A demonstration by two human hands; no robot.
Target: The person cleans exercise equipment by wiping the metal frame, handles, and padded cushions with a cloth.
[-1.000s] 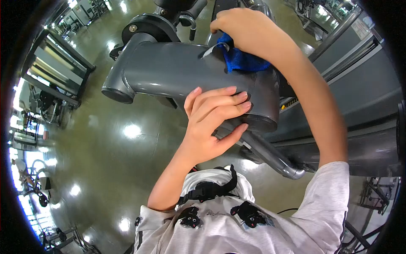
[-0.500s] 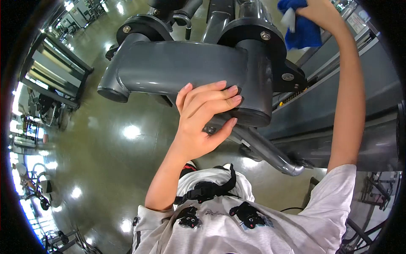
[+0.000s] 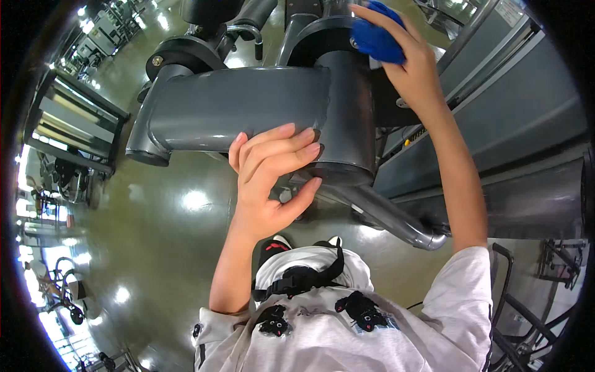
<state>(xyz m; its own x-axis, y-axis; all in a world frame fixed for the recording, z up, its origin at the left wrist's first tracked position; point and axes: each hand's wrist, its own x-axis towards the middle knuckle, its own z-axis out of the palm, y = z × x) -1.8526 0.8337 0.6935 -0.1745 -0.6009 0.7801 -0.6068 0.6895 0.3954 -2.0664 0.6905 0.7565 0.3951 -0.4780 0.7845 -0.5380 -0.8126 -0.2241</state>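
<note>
A thick grey metal tube (image 3: 242, 102), part of a gym machine, spans the upper middle of the head view. My left hand (image 3: 269, 173) rests against its lower edge near the right end, fingers stretched out over the surface and thumb apart below. At the upper right my right hand (image 3: 412, 65) grips a bunched blue cloth (image 3: 379, 36). The cloth lies against the black round flange (image 3: 328, 36) above the tube's right end, covering part of it. My right palm side is hidden.
A grey machine panel (image 3: 496, 111) rises on the right, with a slanting grey tube (image 3: 396, 217) below it. Another round black flange (image 3: 180, 56) tops the tube's left end. A rack (image 3: 77, 121) stands at the left on the shiny floor (image 3: 155, 248).
My right hand has moved left and slightly down with the blue cloth, from beside the machine onto the right flange. My left hand stays against the tube; the view has shifted slightly.
</note>
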